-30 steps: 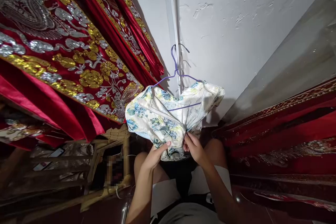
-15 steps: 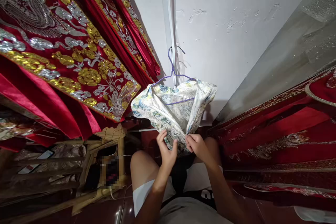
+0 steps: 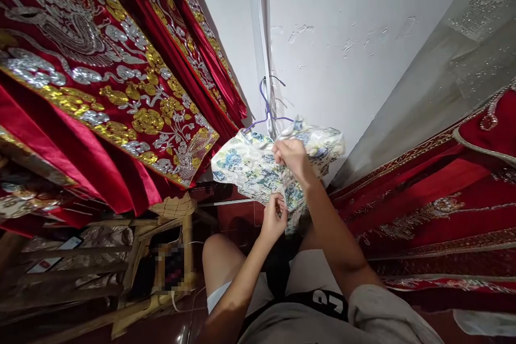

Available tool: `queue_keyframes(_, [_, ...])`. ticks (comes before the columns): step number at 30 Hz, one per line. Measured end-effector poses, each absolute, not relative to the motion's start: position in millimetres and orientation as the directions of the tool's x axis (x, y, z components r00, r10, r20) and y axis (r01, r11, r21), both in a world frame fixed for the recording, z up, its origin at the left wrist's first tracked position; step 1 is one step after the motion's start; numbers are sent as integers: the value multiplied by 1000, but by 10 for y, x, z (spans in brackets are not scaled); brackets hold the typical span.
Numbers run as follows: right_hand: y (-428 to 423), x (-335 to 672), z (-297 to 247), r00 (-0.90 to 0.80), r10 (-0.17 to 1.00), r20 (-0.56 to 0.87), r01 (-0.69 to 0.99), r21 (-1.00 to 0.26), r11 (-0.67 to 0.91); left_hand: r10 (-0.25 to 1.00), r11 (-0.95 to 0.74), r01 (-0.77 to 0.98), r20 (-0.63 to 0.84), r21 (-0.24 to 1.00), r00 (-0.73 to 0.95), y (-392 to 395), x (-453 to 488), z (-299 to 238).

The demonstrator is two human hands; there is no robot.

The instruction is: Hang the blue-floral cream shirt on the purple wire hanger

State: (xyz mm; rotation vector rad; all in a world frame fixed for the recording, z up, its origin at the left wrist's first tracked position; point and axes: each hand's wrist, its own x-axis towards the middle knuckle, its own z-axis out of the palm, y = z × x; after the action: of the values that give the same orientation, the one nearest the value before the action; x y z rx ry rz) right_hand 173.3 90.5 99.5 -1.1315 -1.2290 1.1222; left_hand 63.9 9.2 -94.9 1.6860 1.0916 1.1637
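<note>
A short-sleeved white garment with blue, green and yellow flowers (image 3: 250, 164) hangs on a purple wire hanger (image 3: 266, 99). Its two edges meet along a zipper line (image 3: 282, 183) down the middle. Near the neckline, my right hand (image 3: 291, 157) is closed in a pinch at the top of that line; the zipper pull is hidden by the fingers. Lower down, my left hand (image 3: 276, 216) pinches the cloth beside the same line. The garment's lower end is bunched above my lap and partly hidden behind my hands and forearms.
Red robes with gold and silver sequins (image 3: 149, 118) hang close on the left. More beaded red cloth (image 3: 423, 215) lies at the right. A white pole (image 3: 260, 21) runs along the wall ahead. A wooden stool (image 3: 187, 231) and a slatted bench (image 3: 80, 263) stand at lower left.
My right hand has moved up along the front to the neckline, and the open V there has closed. My left hand has shifted right and closed on the cloth.
</note>
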Motion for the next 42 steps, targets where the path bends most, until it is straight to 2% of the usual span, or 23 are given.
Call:
queue_keyframes(5, [977,1536,1177,59,970,235,-129,-962,241,897,-342,279,222,897,383,341,449,-719])
queue_keyframes(7, [879,1542,1145,31,972,233,-119,-965,235,881,-407,250,305,879,363,478,280,-400])
queue_keyframes(8, [828,1556,1127,27,974,225,-103,-968,227,867,-468,228,394,854,304,552,195,-193])
queue_keyframes(11, [728,1593,1099,34,974,222,-51,-973,223,766,-632,297,634,716,103,774,35,476])
queue_keyframes(14, [738,1608,1076,13,964,266,-7,-964,266,672,-718,420,710,555,212,935,63,967])
queue_keyframes(17, [834,1634,954,21,949,316,118,-943,311,600,-769,477,739,426,307,994,134,1185])
queue_keyframes(19, [887,1663,802,17,957,288,221,-935,277,574,-767,480,790,427,216,1012,87,1227])
queue_keyframes(21, [878,1687,623,-23,976,216,253,-943,214,563,-748,405,826,526,-33,1049,-79,1203])
queue_keyframes(22, [841,1689,535,-48,981,187,229,-954,193,580,-736,297,793,608,-185,1077,-199,1164])
queue_keyframes(24, [707,1665,376,-78,981,179,120,-975,187,692,-667,-70,582,742,-426,1141,-471,1016])
queue_keyframes(26, [531,1599,243,-72,981,180,6,-984,181,855,-469,-453,260,758,-450,1179,-708,778])
queue_keyframes(27, [444,1557,184,-69,983,167,-38,-986,165,898,-363,-571,112,736,-426,1176,-787,631])
queue_keyframes(29, [302,1474,74,-76,990,120,-96,-989,112,920,-203,-692,-107,693,-377,1119,-843,304])
queue_keyframes(31, [222,1431,-23,-83,994,69,-135,-989,57,927,-85,-725,-212,683,-308,1008,-781,-30])
queue_keyframes(34, [204,1503,-122,-103,995,11,-161,-987,-6,953,2,-609,-186,793,-238,818,-597,-431])
queue_keyframes(36, [228,1638,-145,-178,984,-31,-108,-993,-51,960,-1,-425,-117,905,-253,722,-503,-567])
queue_keyframes(38, [250,1802,-140,-278,957,-79,7,-997,-80,978,1,-156,-33,988,-204,660,-469,-574])
queue_keyframes(40, [251,1956,-121,-358,923,-142,139,-986,-97,1000,11,144,-12,989,3,616,-486,-474])
queue_keyframes(42, [226,2071,-106,-407,890,-206,249,-962,-109,968,-27,343,-62,939,245,573,-517,-316])
